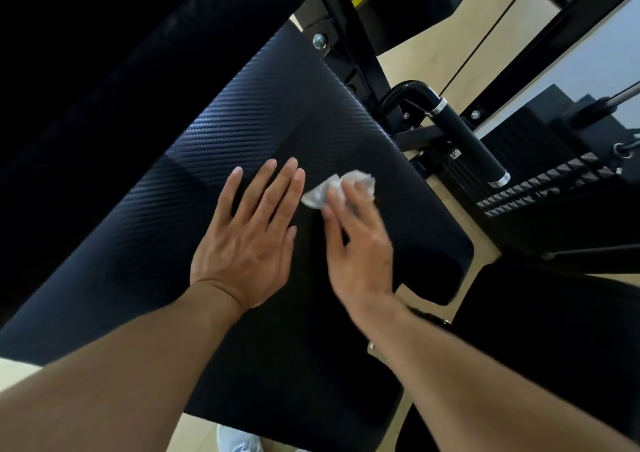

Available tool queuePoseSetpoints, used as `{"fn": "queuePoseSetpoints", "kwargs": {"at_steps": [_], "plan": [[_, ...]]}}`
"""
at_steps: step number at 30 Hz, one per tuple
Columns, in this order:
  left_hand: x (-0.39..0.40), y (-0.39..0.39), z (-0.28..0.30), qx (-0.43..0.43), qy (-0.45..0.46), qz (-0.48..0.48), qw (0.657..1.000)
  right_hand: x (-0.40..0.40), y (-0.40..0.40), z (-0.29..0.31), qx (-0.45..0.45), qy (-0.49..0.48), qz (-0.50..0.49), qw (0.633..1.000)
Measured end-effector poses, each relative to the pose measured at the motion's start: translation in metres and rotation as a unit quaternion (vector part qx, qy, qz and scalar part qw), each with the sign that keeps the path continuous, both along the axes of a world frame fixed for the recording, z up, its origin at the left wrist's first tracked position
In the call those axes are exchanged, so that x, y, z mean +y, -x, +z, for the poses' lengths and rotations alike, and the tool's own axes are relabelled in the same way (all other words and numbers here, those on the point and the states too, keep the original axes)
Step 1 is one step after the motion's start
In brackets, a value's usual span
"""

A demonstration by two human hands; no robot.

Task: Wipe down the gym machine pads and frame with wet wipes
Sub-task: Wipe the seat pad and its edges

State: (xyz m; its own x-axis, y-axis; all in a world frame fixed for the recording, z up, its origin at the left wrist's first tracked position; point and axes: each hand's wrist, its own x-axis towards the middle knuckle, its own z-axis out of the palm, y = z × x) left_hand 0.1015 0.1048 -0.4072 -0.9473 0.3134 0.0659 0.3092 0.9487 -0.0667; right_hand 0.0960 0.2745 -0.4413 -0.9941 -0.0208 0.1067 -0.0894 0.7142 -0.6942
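Pad — left hand flat, right hand fingers pressing crumpled wipe.

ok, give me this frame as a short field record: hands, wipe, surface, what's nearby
left hand: flat on the pad, fingers spread and straight, holds nothing
right hand: presses the wipe against the pad; motion-blurred
wipe: white, crumpled, under the right fingertips
pad: black, carbon-weave texture, tilted in view
handle: black grip with chrome rings, right of the pad, untouched
frame: black steel with a bolt, above the pad
floor: light wood
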Motion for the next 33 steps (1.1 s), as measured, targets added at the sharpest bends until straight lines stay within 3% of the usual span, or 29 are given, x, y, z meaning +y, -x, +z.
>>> {"fn": "queuePoseSetpoints", "kwargs": {"at_steps": [3, 8, 11, 13, 15, 19, 23, 26, 29, 31, 33], "plan": [[0.000, 0.000, 0.001, 0.021, -0.023, 0.059, 0.998, 0.014, -0.042, -0.015, 0.020, -0.093, 0.095, 0.991], [0.004, 0.002, 0.000, 0.030, -0.041, 0.120, 0.991, 0.008, 0.057, -0.001, -0.087, -0.067, -0.039, 0.993], [0.004, 0.003, 0.001, 0.019, -0.032, 0.126, 0.991, -0.026, 0.097, 0.015, 0.016, -0.046, 0.075, 0.996], [0.003, 0.003, 0.001, 0.013, -0.030, 0.136, 0.990, -0.024, 0.075, 0.010, 0.089, -0.064, 0.178, 0.978], [0.003, 0.004, 0.002, 0.004, -0.027, 0.140, 0.990, 0.004, 0.037, -0.001, 0.092, -0.120, 0.226, 0.962], [0.005, 0.004, 0.001, -0.003, -0.015, 0.133, 0.991, 0.053, 0.011, -0.010, 0.003, -0.160, 0.093, 0.983], [0.005, 0.004, 0.002, 0.004, -0.003, 0.129, 0.992, -0.003, 0.092, 0.016, -0.022, -0.088, 0.020, 0.996], [0.007, 0.004, 0.002, 0.015, -0.006, 0.140, 0.990, -0.058, 0.151, 0.040, 0.013, -0.117, 0.126, 0.985], [0.007, 0.005, 0.001, 0.017, -0.013, 0.155, 0.988, -0.065, 0.141, 0.041, 0.092, -0.134, 0.286, 0.944], [0.006, 0.005, 0.001, 0.015, -0.014, 0.152, 0.988, -0.033, 0.113, 0.023, 0.140, -0.131, 0.289, 0.938], [0.006, 0.005, 0.001, 0.012, -0.016, 0.142, 0.990, 0.006, 0.093, 0.011, 0.100, -0.145, 0.223, 0.959]]}}
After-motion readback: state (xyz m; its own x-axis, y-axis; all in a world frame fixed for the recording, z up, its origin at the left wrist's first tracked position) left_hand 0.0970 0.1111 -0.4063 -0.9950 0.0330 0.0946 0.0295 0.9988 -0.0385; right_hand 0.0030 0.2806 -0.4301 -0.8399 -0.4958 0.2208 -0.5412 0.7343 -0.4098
